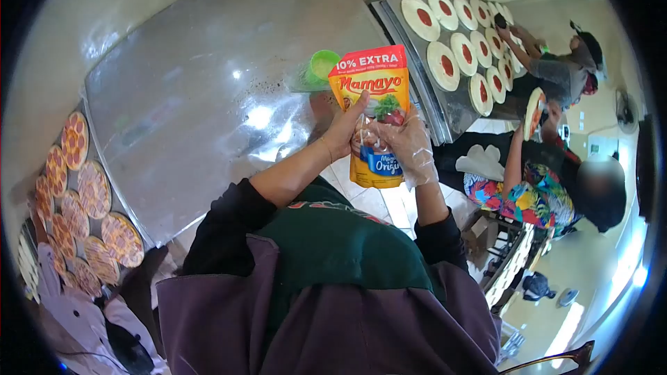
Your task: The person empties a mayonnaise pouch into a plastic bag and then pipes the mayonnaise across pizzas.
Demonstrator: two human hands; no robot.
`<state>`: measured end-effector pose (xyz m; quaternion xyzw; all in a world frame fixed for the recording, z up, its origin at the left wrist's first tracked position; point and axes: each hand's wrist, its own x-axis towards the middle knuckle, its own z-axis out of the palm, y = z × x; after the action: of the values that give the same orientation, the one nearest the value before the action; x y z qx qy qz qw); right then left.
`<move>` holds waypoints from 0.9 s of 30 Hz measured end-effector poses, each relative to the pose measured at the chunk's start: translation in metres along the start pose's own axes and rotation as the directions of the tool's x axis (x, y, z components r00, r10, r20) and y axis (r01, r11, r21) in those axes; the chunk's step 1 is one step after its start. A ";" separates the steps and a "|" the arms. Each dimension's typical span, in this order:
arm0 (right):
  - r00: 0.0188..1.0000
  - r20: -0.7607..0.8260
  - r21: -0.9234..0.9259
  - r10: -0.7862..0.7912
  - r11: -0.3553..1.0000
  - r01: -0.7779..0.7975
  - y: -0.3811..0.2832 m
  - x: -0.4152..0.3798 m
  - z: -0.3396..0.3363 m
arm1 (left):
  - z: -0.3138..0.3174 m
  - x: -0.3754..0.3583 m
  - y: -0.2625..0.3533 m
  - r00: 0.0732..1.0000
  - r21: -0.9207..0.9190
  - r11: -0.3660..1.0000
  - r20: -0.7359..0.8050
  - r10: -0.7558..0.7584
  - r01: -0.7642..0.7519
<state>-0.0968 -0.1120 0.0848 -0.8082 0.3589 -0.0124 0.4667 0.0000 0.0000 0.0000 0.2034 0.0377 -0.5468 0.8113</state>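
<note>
A red and yellow mayonnaise pouch (pixel 385 83), printed "Mamayo" and "10% EXTRA", is held upright in front of my chest. My left hand (pixel 344 128) is bare and grips the pouch's left side, thumb across its front. On the other side, my right hand (pixel 408 142) wears a clear plastic glove and is closed around the pouch's lower right part. Its fingertips are partly hidden by the glove's folds and glare. Just behind the pouch, a light green cup (pixel 324 64) stands on the metal table (pixel 187 83), near some dark crumbs.
To the right, a metal counter (pixel 434 101) carries rows of dough rounds with red sauce (pixel 445 64). Two people work beside it; one holds a topped round (pixel 533 112). Several topped pizzas (pixel 94 189) lie at the left, near another person's light clothing (pixel 69 319).
</note>
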 end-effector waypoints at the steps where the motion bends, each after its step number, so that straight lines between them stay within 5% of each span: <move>1: 0.999 0.027 -0.017 0.022 1.000 -0.022 -0.005 -0.003 -0.003 | 0.005 -0.008 -0.001 0.999 -0.033 0.999 -0.038 -0.023 0.022; 15: 0.913 0.402 0.128 0.065 0.984 -0.126 -0.048 0.078 -0.043 | 0.017 0.053 -0.013 0.995 -0.257 0.961 -0.003 0.100 -0.098; 27: 0.905 0.426 -0.029 0.006 1.000 0.007 -0.060 0.098 -0.052 | 0.029 0.068 -0.023 0.970 -0.311 0.919 -0.095 0.226 -0.244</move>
<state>-0.0087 -0.1903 0.1293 -0.7985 0.2485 0.1695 0.5214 0.0021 -0.0777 0.0004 0.0874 0.1244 -0.4261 0.8918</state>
